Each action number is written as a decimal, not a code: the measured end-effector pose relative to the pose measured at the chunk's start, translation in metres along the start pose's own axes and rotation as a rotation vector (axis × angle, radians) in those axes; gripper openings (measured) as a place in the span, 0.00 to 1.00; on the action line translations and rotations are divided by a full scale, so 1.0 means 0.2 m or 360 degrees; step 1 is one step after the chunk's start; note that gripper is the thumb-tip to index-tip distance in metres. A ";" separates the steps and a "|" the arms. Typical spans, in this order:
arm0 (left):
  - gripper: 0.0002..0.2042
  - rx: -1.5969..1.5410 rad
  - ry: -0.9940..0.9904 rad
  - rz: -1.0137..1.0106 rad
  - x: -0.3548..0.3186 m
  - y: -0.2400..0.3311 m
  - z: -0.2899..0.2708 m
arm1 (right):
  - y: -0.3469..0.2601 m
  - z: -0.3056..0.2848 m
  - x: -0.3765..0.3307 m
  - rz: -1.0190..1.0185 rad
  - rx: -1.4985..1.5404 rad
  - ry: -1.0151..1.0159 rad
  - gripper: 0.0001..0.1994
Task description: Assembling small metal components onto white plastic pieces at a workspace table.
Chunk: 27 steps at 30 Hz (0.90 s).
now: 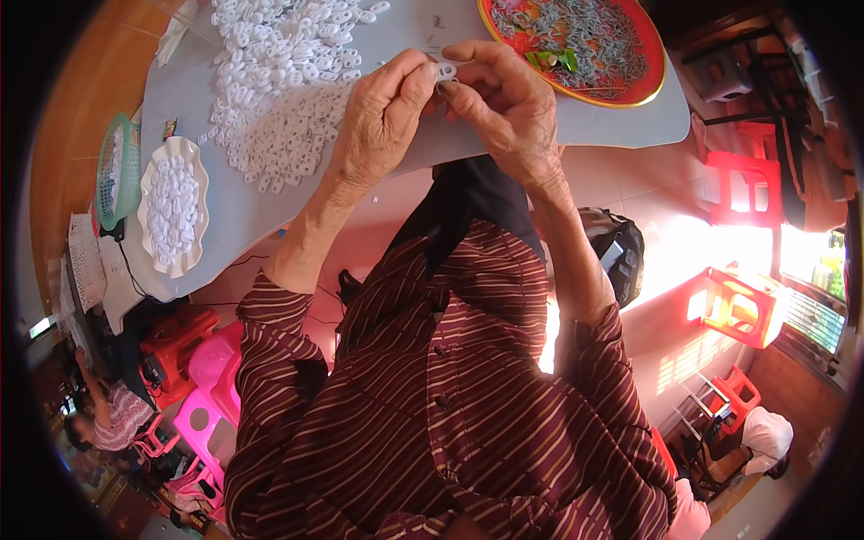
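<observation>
"Where is the small white oval piece [447, 70]?"

"Between the two hands, raised over the grey table [252, 214], left of the round red tray [623, 99]."

"And the fingers?"

"The left hand [382, 112] pinches the piece's left side, thumb and forefinger pressed together. The right hand [508, 112] meets it from the right, its thumb near and forefinger far, bent around it. I can't tell how firmly those two grip; its other fingers curl behind, partly hidden."

"What lies around them?"

"Left of the hands, a large heap of white pieces [279, 40] spreads over the table, with smaller ones on its near side. Farther left stand a wavy-rimmed white dish [204, 180], filled with white pieces, and a green basket [132, 171]. The red tray holds many small grey pieces [598, 49]."
</observation>
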<state>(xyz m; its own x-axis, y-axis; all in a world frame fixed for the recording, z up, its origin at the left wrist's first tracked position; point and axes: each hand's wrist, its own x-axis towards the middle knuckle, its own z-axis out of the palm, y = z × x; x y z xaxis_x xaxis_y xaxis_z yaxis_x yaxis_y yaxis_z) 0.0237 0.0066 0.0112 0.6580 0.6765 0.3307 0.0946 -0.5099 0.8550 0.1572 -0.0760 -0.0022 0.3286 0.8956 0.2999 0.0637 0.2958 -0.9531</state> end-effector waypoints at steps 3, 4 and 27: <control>0.11 0.0065 -0.0035 -0.0024 -0.01 -0.01 0.00 | 0.01 0.00 0.00 0.0012 0.0045 0.0001 0.13; 0.11 0.0065 -0.0032 -0.0025 -0.02 -0.02 0.00 | 0.01 0.00 0.00 0.0012 0.0045 -0.0002 0.13; 0.11 -0.0229 -0.0062 -0.0058 -0.04 -0.04 0.02 | -0.02 0.00 -0.01 -0.0272 -0.0426 -0.0179 0.10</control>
<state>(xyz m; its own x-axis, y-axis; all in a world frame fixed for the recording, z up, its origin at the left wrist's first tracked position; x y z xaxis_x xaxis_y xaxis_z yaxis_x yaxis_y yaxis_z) 0.0197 0.0033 -0.0003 0.6850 0.6704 0.2851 0.0127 -0.4023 0.9154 0.1562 -0.0794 0.0009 0.1864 0.8761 0.4447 0.3588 0.3607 -0.8609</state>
